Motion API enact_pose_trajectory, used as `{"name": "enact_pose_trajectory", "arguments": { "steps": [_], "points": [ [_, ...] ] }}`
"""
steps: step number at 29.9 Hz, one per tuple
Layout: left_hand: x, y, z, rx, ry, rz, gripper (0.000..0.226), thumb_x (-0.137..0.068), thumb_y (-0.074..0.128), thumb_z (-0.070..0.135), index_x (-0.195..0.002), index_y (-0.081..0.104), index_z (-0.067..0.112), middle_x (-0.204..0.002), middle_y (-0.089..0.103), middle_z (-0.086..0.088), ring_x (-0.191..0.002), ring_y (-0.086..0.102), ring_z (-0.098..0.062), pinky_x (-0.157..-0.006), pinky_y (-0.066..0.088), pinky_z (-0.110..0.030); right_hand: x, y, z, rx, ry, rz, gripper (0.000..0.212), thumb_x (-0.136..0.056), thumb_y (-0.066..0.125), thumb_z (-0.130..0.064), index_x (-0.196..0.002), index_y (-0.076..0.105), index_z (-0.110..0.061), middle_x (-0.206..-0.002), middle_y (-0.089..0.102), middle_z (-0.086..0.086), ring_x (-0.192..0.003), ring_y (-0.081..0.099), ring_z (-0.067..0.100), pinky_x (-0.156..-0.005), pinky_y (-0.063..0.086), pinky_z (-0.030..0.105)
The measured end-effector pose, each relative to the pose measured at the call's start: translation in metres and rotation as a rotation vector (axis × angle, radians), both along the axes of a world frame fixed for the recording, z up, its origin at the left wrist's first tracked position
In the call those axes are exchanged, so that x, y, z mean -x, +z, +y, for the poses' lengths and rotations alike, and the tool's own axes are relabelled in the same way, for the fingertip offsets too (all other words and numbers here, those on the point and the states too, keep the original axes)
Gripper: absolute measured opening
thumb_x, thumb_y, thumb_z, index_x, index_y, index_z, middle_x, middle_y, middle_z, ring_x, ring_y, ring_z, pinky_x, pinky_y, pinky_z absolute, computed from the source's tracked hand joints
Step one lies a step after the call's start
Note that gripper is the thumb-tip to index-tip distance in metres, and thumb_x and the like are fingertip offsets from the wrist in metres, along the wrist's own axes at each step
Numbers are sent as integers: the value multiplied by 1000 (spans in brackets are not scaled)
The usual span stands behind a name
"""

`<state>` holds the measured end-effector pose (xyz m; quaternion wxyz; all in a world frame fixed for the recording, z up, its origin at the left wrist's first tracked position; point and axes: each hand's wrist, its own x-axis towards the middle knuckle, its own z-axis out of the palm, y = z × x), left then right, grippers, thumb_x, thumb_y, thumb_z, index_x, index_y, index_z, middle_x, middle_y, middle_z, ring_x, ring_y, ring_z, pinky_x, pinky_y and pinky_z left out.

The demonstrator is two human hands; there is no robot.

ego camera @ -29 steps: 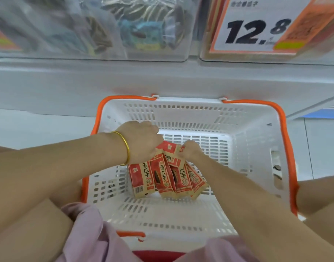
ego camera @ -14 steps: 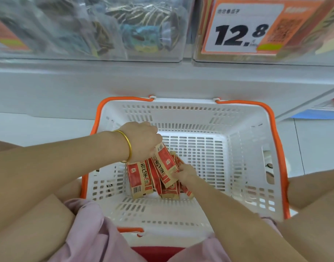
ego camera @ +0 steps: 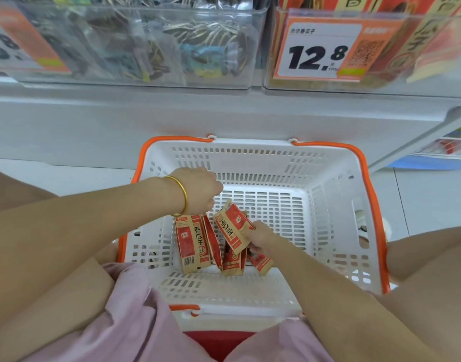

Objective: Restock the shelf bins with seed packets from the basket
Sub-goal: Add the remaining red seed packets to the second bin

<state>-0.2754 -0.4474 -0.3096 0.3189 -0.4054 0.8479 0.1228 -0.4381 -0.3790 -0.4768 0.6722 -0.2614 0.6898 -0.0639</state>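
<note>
Inside the basket (ego camera: 365, 184), my left grip (ego camera: 198, 190) clasps packets (ego camera: 191, 241) by their tops; my right grip (ego camera: 260, 235) pinches a loose packet (ego camera: 232, 228), probably gathering one handful for the bins (ego camera: 446, 82)

A white shelf (ego camera: 171, 118) runs across the far side. On it, side by side, stand a left clear plastic bin (ego camera: 135, 77) of striped seed bags and a right clear plastic bin (ego camera: 433, 86) fronted by an orange-and-white price label (ego camera: 318, 48). Nearer, on the pale tiled floor (ego camera: 420, 199), stands a white slotted plastic basket with orange handles (ego camera: 250, 158).
</note>
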Motion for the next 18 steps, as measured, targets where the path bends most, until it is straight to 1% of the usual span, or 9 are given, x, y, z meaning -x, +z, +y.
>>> {"name": "enact_pose_trajectory", "arguments": {
  "steps": [3, 5, 7, 9, 11, 13, 15, 16, 18],
  "points": [
    [0, 0, 1, -4, -3, -1, 33, -98, 35, 29, -125, 49, 16, -120, 51, -5, -113, 47, -23, -88, 46, -38, -7, -10, 14, -44, 26, -62, 6, -97, 49, -18, -95, 54, -20, -103, 67, 7, -99, 64, 25, -83, 53, 41],
    [0, -1, 2, -1, -8, 3, 33, -98, 35, 29, -125, 49, 16, -119, 51, -5, -112, 47, -24, -87, 47, -38, -11, -18, 25, -28, 59, -42, 11, -95, 53, -17, -104, 57, -16, -113, 66, 10, -104, 63, 27, -92, 51, 45],
    [0, -2, 1, -14, -8, 1, 34, -98, 35, 29, -126, 48, 16, -121, 50, -5, -113, 47, -24, -89, 47, -38, -12, -28, 32, 6, 88, 20, 18, -92, 56, -17, -109, 59, -12, -115, 66, 10, -103, 63, 26, -94, 51, 45],
    [0, -4, 0, -29, -10, -12, 34, -98, 35, 29, -127, 48, 16, -122, 49, -6, -114, 46, -24, -90, 46, -39, -13, -23, 29, 45, 62, 61, 17, -92, 56, -19, -105, 62, -11, -109, 68, 9, -99, 65, 25, -92, 52, 42],
    [0, -7, -2, -31, -11, -15, 33, -97, 37, 26, -126, 48, 15, -120, 49, -6, -112, 47, -24, -89, 47, -39, -10, -7, 14, 77, 29, 76, 13, -93, 53, -22, -96, 61, -12, -100, 69, 8, -93, 67, 23, -87, 54, 39],
    [0, -11, -3, -34, -9, 1, 33, -95, 42, 23, -127, 45, 15, -121, 49, -6, -112, 47, -24, -88, 48, -38, -2, 16, -8, 39, -1, 30, 9, -93, 52, -17, -92, 59, -12, -91, 70, 7, -83, 68, 21, -77, 57, 35],
    [2, -15, -5, -37, -6, 42, 45, -93, 48, 21, -135, 36, 17, -130, 43, -6, -117, 45, -24, -89, 47, -37, 13, 51, -33, -21, 67, -34, 3, -89, 53, -13, -88, 56, -13, -81, 67, 4, -73, 64, 15, -62, 52, 28],
    [3, -16, -5, -39, -4, 73, 54, -91, 52, 22, -139, 29, 18, -135, 39, -6, -120, 43, -24, -90, 47, -37, 22, 71, -43, -39, 126, -59, 4, -87, 53, -13, -90, 55, -14, -79, 65, 2, -71, 62, 14, -61, 50, 26],
    [6, -16, -7, -56, -14, 151, 75, -86, 62, 27, -144, 16, 22, -147, 26, -7, -130, 35, -24, -98, 44, -38, 41, 112, -57, -74, 189, -135, 8, -87, 51, -15, -94, 55, -15, -78, 63, 1, -70, 59, 12, -61, 50, 22]
  ]
}}
